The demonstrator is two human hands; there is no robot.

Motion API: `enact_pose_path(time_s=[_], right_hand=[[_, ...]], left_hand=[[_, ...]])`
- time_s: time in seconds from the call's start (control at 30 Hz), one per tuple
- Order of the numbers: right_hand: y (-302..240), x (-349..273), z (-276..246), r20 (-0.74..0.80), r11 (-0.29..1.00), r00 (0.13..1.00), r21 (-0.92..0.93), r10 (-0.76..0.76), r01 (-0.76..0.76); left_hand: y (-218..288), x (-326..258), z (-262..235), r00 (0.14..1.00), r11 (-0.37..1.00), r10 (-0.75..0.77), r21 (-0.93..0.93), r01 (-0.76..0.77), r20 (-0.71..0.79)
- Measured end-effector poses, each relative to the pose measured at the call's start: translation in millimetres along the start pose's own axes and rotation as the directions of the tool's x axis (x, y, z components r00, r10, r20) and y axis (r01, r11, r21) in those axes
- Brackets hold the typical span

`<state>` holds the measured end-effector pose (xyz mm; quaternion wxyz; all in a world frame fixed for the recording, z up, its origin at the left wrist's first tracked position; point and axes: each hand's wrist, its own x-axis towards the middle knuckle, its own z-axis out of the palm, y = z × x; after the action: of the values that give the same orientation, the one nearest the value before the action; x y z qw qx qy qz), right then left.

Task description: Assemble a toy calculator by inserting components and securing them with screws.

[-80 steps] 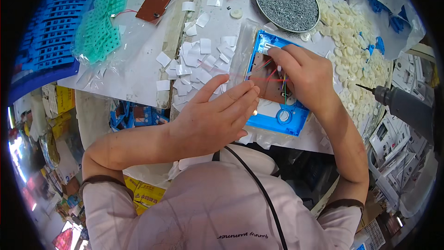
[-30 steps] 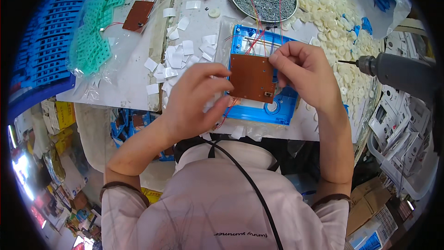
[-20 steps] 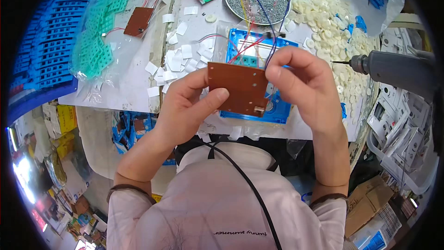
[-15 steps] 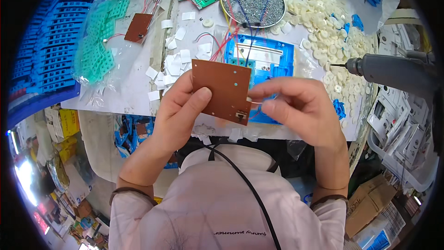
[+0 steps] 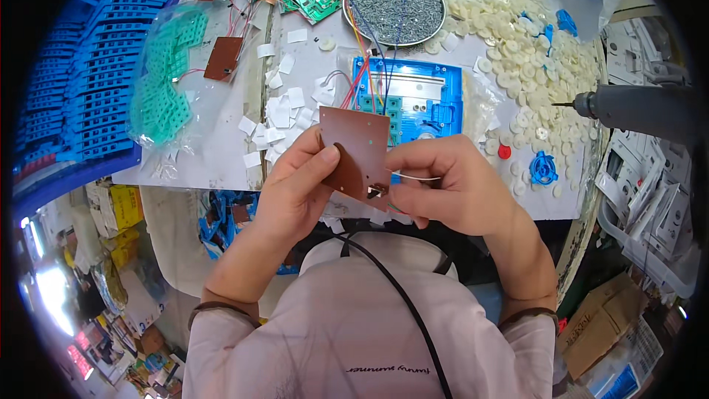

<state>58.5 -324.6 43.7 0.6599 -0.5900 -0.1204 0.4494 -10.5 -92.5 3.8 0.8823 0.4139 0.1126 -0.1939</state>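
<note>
My left hand (image 5: 295, 188) grips a brown circuit board (image 5: 358, 148) by its left edge, thumb on the plain face and the other fingers behind. A small metal part (image 5: 377, 191) sits near the board's lower right corner. At that corner my right hand (image 5: 461, 188) is closed in a pinch on thin wires, and a white wire (image 5: 417, 176) crosses its fingers. Red, yellow and blue wires run up from behind the board. Beyond it lies an open blue plastic housing (image 5: 452, 103) with a green key pad (image 5: 379, 103), partly hidden by the board.
A round tray of screws (image 5: 395, 7) stands at the back. White discs (image 5: 517, 52) spread to the right, beside an electric screwdriver (image 5: 635, 109). White paper pieces (image 5: 279, 112), bagged green pads (image 5: 168, 74) and stacked blue plastic parts (image 5: 111, 52) lie to the left.
The board has tilted and shifted slightly lower. My right hand has drawn in to its lower right corner, its fingers closing more tightly around the wires.
</note>
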Motion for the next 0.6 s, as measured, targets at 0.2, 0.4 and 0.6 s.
enact_pose_path(time_s=[0.2, 0.4, 0.6], right_hand=[[4.2, -1.1, 7.9, -0.164, 0.914, 0.946, -0.347, -0.280, 0.211], [-5.4, -11.0, 8.5, -0.143, 0.702, 0.882, -0.667, -0.449, 0.250], [-19.4, -25.0, 3.1, -0.114, 0.771, 0.944, -0.611, -0.310, 0.179]], left_hand=[[5.1, -4.0, 3.2, 0.999, 0.999, -0.005, -0.039, 0.003, -0.040], [6.4, -2.5, 16.0, 0.997, 0.999, -0.025, -0.035, 0.023, -0.070], [10.2, -6.9, 10.8, 0.991, 0.999, -0.024, -0.032, 0.028, 0.131]])
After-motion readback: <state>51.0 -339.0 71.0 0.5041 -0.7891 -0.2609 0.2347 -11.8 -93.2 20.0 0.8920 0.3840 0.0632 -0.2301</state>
